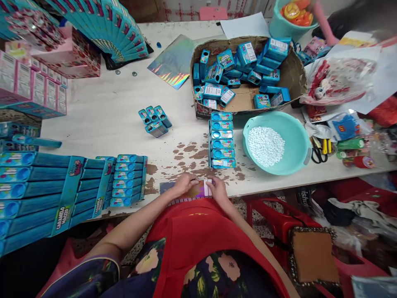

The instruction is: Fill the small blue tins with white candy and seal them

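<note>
At the table's front edge lies a shiny holographic sheet (198, 190), dark at its left end, with a white part at its right. My left hand (185, 184) is closed, fingertips pinched at the sheet's upper edge. My right hand (218, 189) pinches the white part at the right end. Just beyond the hands stands a row of small blue candy boxes (222, 144) in a tray. To its right is a turquoise bowl (294, 145) with many small white candies (266, 145) inside. Several loose blue boxes (156, 127) stand together further left.
A cardboard carton (248, 99) full of blue boxes sits at the back. Blue display trays (68, 194) line the left, with pink boxes (37, 82) behind. Scissors (319, 152) and plastic bags lie at the right. A red stool (269, 211) stands below the table.
</note>
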Available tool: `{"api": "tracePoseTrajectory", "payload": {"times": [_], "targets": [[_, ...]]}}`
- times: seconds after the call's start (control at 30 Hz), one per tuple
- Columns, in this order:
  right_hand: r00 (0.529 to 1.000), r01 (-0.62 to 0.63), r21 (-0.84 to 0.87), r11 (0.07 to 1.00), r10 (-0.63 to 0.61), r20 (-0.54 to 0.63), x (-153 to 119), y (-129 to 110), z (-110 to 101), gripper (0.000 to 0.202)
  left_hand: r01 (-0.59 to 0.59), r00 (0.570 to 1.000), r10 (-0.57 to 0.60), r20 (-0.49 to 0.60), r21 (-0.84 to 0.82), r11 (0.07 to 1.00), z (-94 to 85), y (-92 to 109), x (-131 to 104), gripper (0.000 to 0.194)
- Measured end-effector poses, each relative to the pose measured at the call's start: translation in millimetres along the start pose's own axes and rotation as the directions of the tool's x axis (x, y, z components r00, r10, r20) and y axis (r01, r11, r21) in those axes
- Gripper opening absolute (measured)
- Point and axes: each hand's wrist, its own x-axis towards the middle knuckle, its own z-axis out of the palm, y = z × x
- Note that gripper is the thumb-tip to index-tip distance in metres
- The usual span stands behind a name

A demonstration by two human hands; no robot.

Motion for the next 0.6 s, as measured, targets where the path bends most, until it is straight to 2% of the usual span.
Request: {"api": "tracePoseTrajectory", "payload": {"times": [0.07,0.1,0.17,0.23,0.33,0.43,0.6], "targets": [[0.992,0.123,-0.171,0.978,-0.126,-0.006,-4.6,-7.9,-1.2,0.028,0.034,0.999,-0.034,-0.006,0.000,0.999,1.4,0.6,1.2,0.032],[0.978,0.204,-0.282,0.937,-0.208,0.016,-6.1,-11.6,-0.7,0.030,0.041,0.999,-0.041,-0.002,0.012,0.999,1.9,0.9,2.3,0.033],[0.930,0.360,-0.464,0.810,-0.352,0.106,-7.8,-16.6,1.2,0.031,0.039,0.999,-0.039,0.009,0.051,0.998,2.2,1.3,5.1,0.033],[0.884,0.457,-0.535,0.711,-0.427,0.189,-8.7,-17.4,2.3,0.033,0.041,0.999,-0.043,0.019,0.079,0.996,2.0,1.6,7.7,0.035],[0.833,0.545,-0.556,0.628,-0.484,0.269,-11.0,-11.2,0.3,0.041,0.079,0.996,-0.082,0.031,0.081,0.994,1.2,2.6,10.2,0.035],[0.794,0.600,-0.538,0.592,-0.518,0.316,-14.7,-1.9,-3.2,0.044,0.103,0.994,-0.106,0.032,0.072,0.992,-0.7,4.0,11.0,0.032],[0.762,0.638,-0.442,0.630,-0.598,0.248,-19.9,-3.0,-9.8,0.017,0.122,0.992,-0.123,0.007,0.054,0.991,-1.3,3.7,14.6,0.027]]}}
